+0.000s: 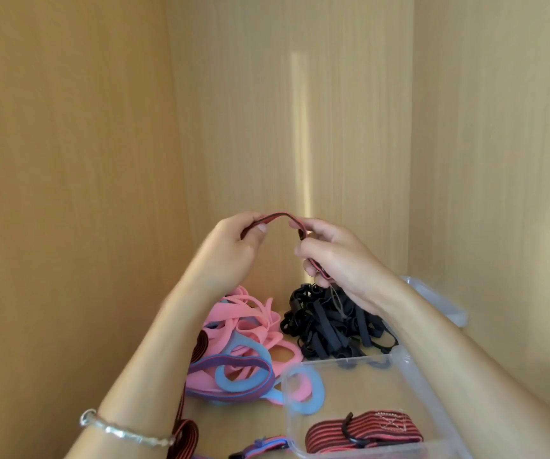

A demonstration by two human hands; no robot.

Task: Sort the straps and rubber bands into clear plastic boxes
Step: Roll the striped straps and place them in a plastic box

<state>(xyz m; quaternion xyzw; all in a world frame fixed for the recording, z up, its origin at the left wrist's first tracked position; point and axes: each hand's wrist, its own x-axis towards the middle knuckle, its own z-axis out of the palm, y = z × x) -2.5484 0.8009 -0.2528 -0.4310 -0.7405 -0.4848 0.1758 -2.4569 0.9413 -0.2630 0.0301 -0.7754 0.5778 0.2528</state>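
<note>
Head view: your left hand [230, 250] and right hand [336, 256] are raised above the black pile [336, 323], each pinched shut on one end of a red-and-black strap [282, 217]. The strap arches between them, and a further length is bunched in your right palm. A thin thread hangs from that hand toward the black pile.

Left of the black pile lies the pink heap [250, 323] of bands, with blue bands [234, 366] and a purple-edged strap mixed in. Nearer to you than the black pile stands a clear box [292, 422], open, holding one folded red-and-black striped strap [363, 432] with a dark clip. A second clear box [439, 299] shows partly behind your right forearm, right of the black pile; its contents cannot be told. More striped strap lies loose on the shelf, below your left wrist and its bracelet [124, 432].

Judgement on handling: the strap is light, soft and limp, probably elastic, and it will sag or spring wherever unsupported. Hold it at the ends or at a fold, gather it into flat loops, and keep the bundle pinched until it rests in the box nearest you, where its match lies. Risk: loose ends may snag the piles below.
</note>
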